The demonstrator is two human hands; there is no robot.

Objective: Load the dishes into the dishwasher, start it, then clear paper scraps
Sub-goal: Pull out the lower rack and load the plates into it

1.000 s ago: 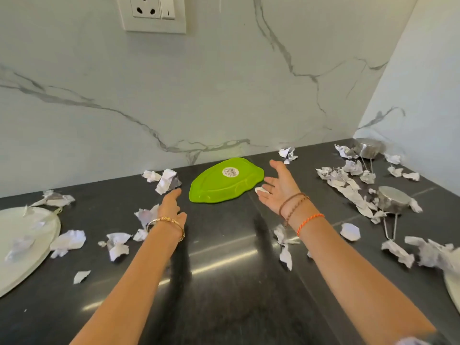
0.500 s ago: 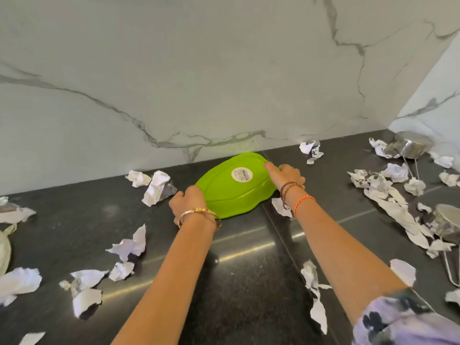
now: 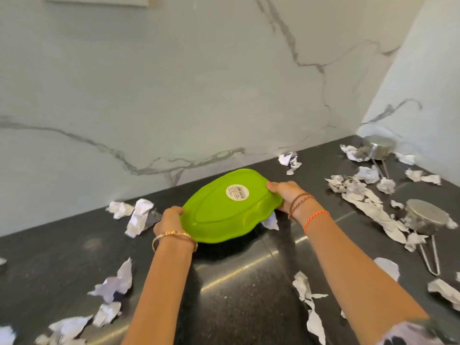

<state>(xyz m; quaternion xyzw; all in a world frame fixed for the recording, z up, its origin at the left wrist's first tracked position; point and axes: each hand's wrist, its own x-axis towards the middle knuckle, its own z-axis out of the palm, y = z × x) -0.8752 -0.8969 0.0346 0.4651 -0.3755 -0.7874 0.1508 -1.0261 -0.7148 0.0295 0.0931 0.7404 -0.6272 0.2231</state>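
A lime green leaf-shaped plate (image 3: 224,215) is upside down, with a round white sticker on its underside. It is lifted a little off the dark countertop (image 3: 236,295) and casts a shadow below. My left hand (image 3: 169,220) grips its near-left edge. At the far-right edge my right hand (image 3: 286,195) holds it, thumb on top. Torn white paper scraps (image 3: 139,215) lie scattered over the counter on both sides.
Two steel measuring cups with wire handles, one at the right (image 3: 425,217) and one in the back corner (image 3: 378,148), sit among scraps. The marble backsplash (image 3: 174,95) rises just behind the plate, and a side wall (image 3: 423,83) closes the right.
Both hands reached to the green plate, took hold of its two ends and raised it off the counter toward me.
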